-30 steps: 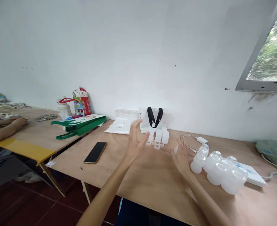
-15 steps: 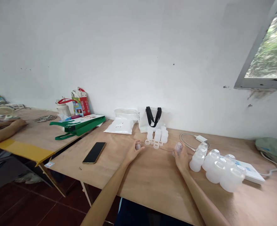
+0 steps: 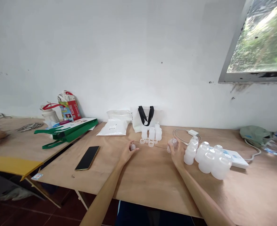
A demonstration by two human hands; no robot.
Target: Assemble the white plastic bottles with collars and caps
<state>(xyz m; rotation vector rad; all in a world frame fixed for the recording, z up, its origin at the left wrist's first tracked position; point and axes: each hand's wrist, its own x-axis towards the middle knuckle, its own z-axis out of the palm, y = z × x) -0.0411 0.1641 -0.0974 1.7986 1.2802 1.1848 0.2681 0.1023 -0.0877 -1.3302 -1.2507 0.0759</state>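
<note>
Curling our left grip (image 3: 127, 152) around a small clear piece (image 3: 133, 146) and our right grip (image 3: 178, 153) around a clear, cup-like part (image 3: 173, 143), we have both low at the tabletop (image 3: 150, 175). Beyond and between them, pale rings (image 3: 151, 145) lie before a few frosted bottles (image 3: 152, 134), with a black-handled bag (image 3: 146, 113) behind. Capped bottles (image 3: 206, 164) stand just right of our right grip; a phone (image 3: 87, 158) lies well left.
</note>
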